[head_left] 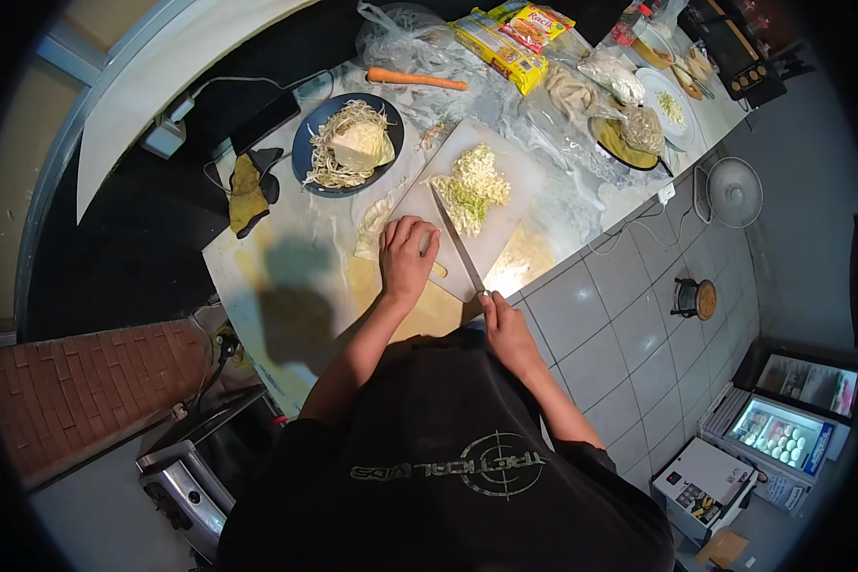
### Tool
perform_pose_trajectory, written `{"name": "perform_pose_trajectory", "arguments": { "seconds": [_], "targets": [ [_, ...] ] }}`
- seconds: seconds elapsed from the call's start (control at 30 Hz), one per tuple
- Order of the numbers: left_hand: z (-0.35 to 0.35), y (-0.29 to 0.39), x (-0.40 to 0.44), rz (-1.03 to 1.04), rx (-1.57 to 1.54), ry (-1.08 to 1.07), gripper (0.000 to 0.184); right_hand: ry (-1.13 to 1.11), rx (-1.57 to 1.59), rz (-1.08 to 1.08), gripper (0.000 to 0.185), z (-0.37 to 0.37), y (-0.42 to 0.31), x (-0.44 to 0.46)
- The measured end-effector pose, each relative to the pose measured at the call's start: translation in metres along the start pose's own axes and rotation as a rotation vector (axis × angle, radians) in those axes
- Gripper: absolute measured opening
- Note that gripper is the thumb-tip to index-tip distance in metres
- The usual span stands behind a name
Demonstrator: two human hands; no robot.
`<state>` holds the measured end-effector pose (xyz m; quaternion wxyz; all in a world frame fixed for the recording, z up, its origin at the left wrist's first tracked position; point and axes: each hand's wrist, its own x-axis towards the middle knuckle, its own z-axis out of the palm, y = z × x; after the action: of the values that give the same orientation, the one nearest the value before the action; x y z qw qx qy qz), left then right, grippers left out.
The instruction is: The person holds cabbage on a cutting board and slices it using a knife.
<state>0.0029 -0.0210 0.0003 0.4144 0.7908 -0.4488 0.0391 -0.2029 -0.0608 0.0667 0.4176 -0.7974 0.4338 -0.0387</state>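
Note:
A white cutting board (520,176) lies at an angle on the table, with a heap of chopped cabbage (481,181) on it. My right hand (507,329) is closed around the handle of a knife (462,243), whose blade lies across the board with its tip by the cabbage. Over the board's near left part, my left hand (408,262) rests with fingers bent and close together; whatever is under them is hidden. Just left of it is a pale cabbage leaf (372,229). Farther back, a dark plate (308,143) bears bean sprouts (338,176) and a cut cabbage piece (362,146).
A carrot (417,79) lies behind the board. Yellow packets (505,52), plastic bags (400,38) and a white plate with chopped bits (656,86) stand along the back right. Left are a cloth (248,200) and a phone-like dark slab (265,124). A stool (704,299) stands on the tiled floor.

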Motion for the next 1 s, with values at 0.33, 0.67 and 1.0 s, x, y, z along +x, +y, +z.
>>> {"name": "perform_pose_trajectory", "arguments": {
  "seconds": [0.33, 0.67, 1.0],
  "targets": [
    [0.001, -0.001, 0.000, -0.009, -0.018, -0.007, 0.007, -0.069, 0.000, 0.060, 0.039, 0.002, -0.005, -0.003],
    [0.000, -0.004, -0.001, -0.003, -0.022, -0.017, 0.007, -0.012, -0.159, 0.026, 0.036, 0.017, 0.008, 0.006],
    [0.001, -0.005, -0.001, 0.014, -0.014, 0.007, 0.010, -0.030, -0.008, 0.023, 0.037, 0.006, -0.003, -0.002]
  ]
}}
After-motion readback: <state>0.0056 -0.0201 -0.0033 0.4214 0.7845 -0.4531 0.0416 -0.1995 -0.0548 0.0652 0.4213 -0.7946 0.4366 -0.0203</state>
